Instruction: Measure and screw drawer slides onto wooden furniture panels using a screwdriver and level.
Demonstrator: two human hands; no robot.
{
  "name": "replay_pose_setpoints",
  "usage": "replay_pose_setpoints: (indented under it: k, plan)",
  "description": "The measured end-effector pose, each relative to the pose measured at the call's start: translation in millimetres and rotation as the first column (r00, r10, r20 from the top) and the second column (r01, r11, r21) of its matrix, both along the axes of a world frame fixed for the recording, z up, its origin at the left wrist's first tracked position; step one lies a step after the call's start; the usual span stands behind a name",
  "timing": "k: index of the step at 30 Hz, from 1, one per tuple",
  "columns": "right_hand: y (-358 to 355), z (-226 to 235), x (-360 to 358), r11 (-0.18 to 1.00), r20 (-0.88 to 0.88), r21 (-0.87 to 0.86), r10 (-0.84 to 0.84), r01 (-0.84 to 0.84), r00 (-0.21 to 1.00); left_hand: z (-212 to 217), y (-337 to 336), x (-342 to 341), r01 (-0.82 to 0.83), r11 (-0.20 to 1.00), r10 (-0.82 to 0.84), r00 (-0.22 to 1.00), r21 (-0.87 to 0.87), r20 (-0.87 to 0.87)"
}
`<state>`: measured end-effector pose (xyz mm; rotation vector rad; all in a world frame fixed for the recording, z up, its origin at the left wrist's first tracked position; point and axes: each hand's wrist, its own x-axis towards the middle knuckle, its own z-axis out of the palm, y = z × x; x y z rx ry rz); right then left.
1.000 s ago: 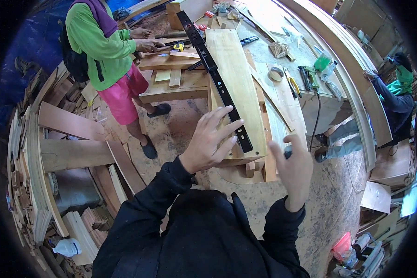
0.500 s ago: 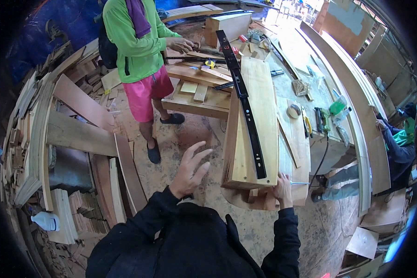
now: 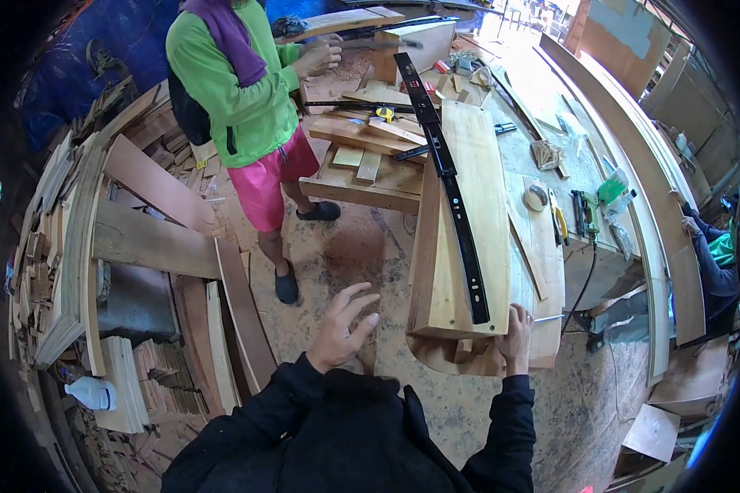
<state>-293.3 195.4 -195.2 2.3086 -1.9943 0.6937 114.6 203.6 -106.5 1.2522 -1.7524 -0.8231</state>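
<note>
R hand: on near end of the wooden box, at its R corner; fingers curled over the edge, so grip closed on the wood, thumb hidden.
L hand: in the air over the sawdust floor, fingers spread wide, grip held nothing, clear of the box.
Box: long pale plank-built piece on the worktop, just ahead of me & a bit R.
Long axis: ran away from me, near end at my R hand, far end toward the other person.
Black level: lay lengthwise on top of box, same axis, near tip just L of my R hand, not touching it as far as I could tell.
Nearer hand: R, already in contact; L was off to the box's L side, apart from its L face.
Direction from L grip: box lay to the R & slightly fwd.
Nearby: tape measure & green drill on worktop R of box.
</note>
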Motion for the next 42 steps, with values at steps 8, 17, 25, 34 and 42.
replay_pose_setpoints:
  k: [8, 17, 25, 34, 42]
  plan:
    - [6.0, 120.8, 50.7, 0.959, 0.679, -0.264, 0.110, 0.101, 0.726, 2.7, 6.0, -15.3, 0.175, 0.983, -0.177, 0.983, -0.048, -0.039]
    - [9.0, 149.5, 101.7, 0.952, 0.575, -0.146, 0.302, -0.268, 0.760, -1.3, 19.0, -32.0, 0.408, 0.913, -0.408, 0.912, -0.021, -0.041]
    - [12.6, 135.8, 110.0, 0.944, 0.541, -0.230, 0.325, -0.235, 0.776, -5.8, 24.0, -28.1, 0.412, 0.910, -0.408, 0.910, 0.040, -0.077]
    - [6.4, 123.8, 111.3, 0.928, 0.548, -0.307, 0.355, -0.213, 0.757, -8.8, 36.6, -29.5, 0.395, 0.916, -0.393, 0.919, 0.068, -0.046]
    - [8.2, 124.7, 114.1, 0.929, 0.529, -0.319, 0.337, -0.185, 0.779, -11.8, 46.4, -32.9, 0.404, 0.914, -0.402, 0.915, 0.038, -0.043]
